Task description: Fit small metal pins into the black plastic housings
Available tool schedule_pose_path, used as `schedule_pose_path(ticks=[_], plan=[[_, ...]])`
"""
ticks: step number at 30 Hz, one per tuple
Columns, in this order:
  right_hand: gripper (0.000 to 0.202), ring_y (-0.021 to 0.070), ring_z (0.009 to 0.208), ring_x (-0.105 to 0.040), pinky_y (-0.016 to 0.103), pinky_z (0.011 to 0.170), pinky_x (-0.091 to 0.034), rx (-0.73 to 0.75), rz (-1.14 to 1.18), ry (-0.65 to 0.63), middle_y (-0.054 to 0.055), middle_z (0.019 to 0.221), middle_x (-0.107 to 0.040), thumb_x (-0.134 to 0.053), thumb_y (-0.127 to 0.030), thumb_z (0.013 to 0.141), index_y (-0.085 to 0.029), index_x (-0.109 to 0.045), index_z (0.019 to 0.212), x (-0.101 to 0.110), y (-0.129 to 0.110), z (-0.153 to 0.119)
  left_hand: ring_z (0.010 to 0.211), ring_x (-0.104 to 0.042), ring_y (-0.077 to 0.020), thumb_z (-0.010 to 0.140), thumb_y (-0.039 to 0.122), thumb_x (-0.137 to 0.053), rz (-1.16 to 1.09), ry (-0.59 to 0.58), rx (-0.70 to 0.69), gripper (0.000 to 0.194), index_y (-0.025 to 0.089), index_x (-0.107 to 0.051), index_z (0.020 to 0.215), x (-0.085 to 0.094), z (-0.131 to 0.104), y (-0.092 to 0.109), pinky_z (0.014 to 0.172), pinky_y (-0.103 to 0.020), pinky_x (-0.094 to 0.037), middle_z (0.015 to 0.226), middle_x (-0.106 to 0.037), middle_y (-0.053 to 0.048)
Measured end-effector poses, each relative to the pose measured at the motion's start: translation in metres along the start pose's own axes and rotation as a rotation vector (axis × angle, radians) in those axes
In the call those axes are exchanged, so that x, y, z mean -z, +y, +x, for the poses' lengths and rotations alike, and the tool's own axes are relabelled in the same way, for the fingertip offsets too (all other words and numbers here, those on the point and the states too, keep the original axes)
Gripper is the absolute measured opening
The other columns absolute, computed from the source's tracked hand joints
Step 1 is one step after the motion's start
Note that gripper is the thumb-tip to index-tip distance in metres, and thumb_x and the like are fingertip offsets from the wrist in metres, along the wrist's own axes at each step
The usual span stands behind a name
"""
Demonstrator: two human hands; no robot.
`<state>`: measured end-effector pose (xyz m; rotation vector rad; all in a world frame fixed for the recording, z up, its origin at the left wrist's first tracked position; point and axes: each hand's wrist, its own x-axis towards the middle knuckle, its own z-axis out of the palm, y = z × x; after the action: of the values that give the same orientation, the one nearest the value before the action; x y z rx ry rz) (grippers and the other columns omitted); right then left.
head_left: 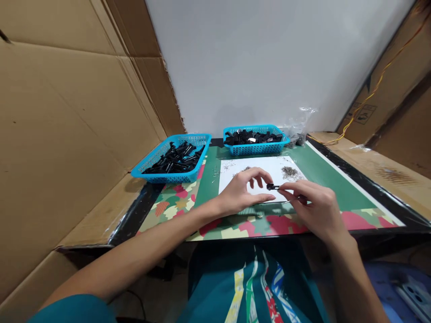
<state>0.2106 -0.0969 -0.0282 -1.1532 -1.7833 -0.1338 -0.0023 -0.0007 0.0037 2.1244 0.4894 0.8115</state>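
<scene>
Fingers of the person's right hand (313, 202) pinch one end of a small black plastic part (273, 186) above a white rectangular sheet (230, 181), with a thin metallic rod (288, 201) at that same hand; the left hand (240, 193) curves open, thumb and fingers spread near the part's other end, though I can't tell if they touch. Behind, a blue plastic basket (164, 178) of long black pieces stands left of another blue basket (257, 148)
</scene>
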Motion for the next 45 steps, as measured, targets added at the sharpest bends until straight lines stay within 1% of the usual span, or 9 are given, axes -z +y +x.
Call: schedule_pose_path(ticks=[7,11,14,17,19,24,27,38,45], plan=[[0.013,0.0172,0.067,-0.068,0.026,0.058,-0.051,-0.093,0.018,-0.092,0.005,0.088,-0.08,-0.065,-0.02,0.101,-0.023,-0.077,0.097,-0.009,0.003,0.002,0.073,-0.059,-0.0146,0.088,0.028,-0.08,0.184,0.073,0.046,0.013,0.019,-0.077,0.098,0.001,-0.003,-0.006,0.071,-0.027,-0.044,0.088,-0.075,-0.001],[0.02,0.0173,0.07,-0.064,0.028,0.066,-0.052,-0.156,0.055,-0.118,0.003,0.086,-0.071,-0.063,-0.022,0.102,-0.022,-0.075,0.118,-0.006,0.0,0.003,0.067,-0.056,-0.0143,0.088,0.028,-0.079,0.255,0.103,0.102,0.012,0.02,-0.082,0.097,-0.001,-0.005,-0.007,0.07,-0.028,-0.042,0.077,-0.072,0.001],[0.026,0.0186,0.082,-0.066,0.029,0.074,-0.053,-0.165,0.095,-0.145,0.005,0.093,-0.066,-0.053,-0.025,0.109,-0.023,-0.075,0.122,-0.002,-0.003,0.004,0.064,-0.053,-0.0141,0.086,0.03,-0.081,0.305,0.08,0.143,0.013,0.022,-0.084,0.095,-0.002,-0.006,-0.008,0.067,-0.028,-0.039,0.068,-0.067,0.003],[0.03,0.0208,0.096,-0.066,0.032,0.084,-0.054,-0.171,0.109,-0.116,0.007,0.107,-0.063,-0.049,-0.03,0.112,-0.026,-0.077,0.123,-0.001,-0.004,0.004,0.061,-0.052,-0.0136,0.084,0.028,-0.082,0.358,0.063,0.178,0.012,0.023,-0.085,0.094,-0.004,-0.006,-0.009,0.065,-0.027,-0.037,0.064,-0.062,0.004],[0.03,0.0223,0.1,-0.065,0.034,0.088,-0.054,-0.192,0.105,-0.076,0.007,0.105,-0.062,-0.05,-0.035,0.112,-0.027,-0.079,0.117,-0.002,-0.003,0.004,0.061,-0.052,-0.0135,0.083,0.028,-0.083,0.371,0.049,0.182,0.012,0.023,-0.085,0.093,-0.005,-0.007,-0.011,0.064,-0.027,-0.036,0.064,-0.061,0.004],[0.036,0.0216,0.081,-0.067,0.03,0.074,-0.05,-0.377,0.3,-0.019,0.006,0.085,-0.072,-0.062,-0.044,0.106,-0.019,-0.074,0.082,-0.01,0.001,0.007,0.066,-0.056,-0.0146,0.082,0.027,-0.083,0.343,0.014,0.116,0.01,0.019,-0.081,0.089,-0.007,-0.009,-0.015,0.065,-0.027,-0.038,0.075,-0.07,0.001],[0.047,0.0209,0.078,-0.067,0.03,0.076,-0.049,-0.455,0.358,-0.053,0.005,0.077,-0.071,-0.06,-0.047,0.105,-0.02,-0.067,0.068,-0.017,-0.001,0.013,0.071,-0.061,-0.0156,0.081,0.021,-0.081,0.348,0.001,0.079,0.009,0.019,-0.078,0.088,-0.008,-0.01,-0.017,0.064,-0.026,-0.039,0.079,-0.072,0.0],[0.046,0.0183,0.065,-0.059,0.03,0.069,-0.043,-0.518,0.295,-0.137,0.002,0.066,-0.067,-0.057,-0.048,0.105,-0.021,-0.063,0.069,-0.025,-0.006,0.022,0.079,-0.068,-0.0178,0.083,0.016,-0.079,0.341,-0.013,-0.041,0.005,0.019,-0.075,0.085,-0.01,-0.007,-0.024,0.074,-0.028,-0.048,0.086,-0.077,-0.001],[0.039,0.0173,0.06,-0.058,0.028,0.063,-0.04,-0.441,0.176,-0.185,0.0,0.064,-0.065,-0.056,-0.044,0.105,-0.022,-0.063,0.074,-0.025,-0.011,0.024,0.075,-0.067,-0.0167,0.084,0.017,-0.079,0.36,0.009,-0.078,0.006,0.018,-0.074,0.082,-0.011,-0.007,-0.025,0.076,-0.029,-0.048,0.081,-0.076,0.0]])
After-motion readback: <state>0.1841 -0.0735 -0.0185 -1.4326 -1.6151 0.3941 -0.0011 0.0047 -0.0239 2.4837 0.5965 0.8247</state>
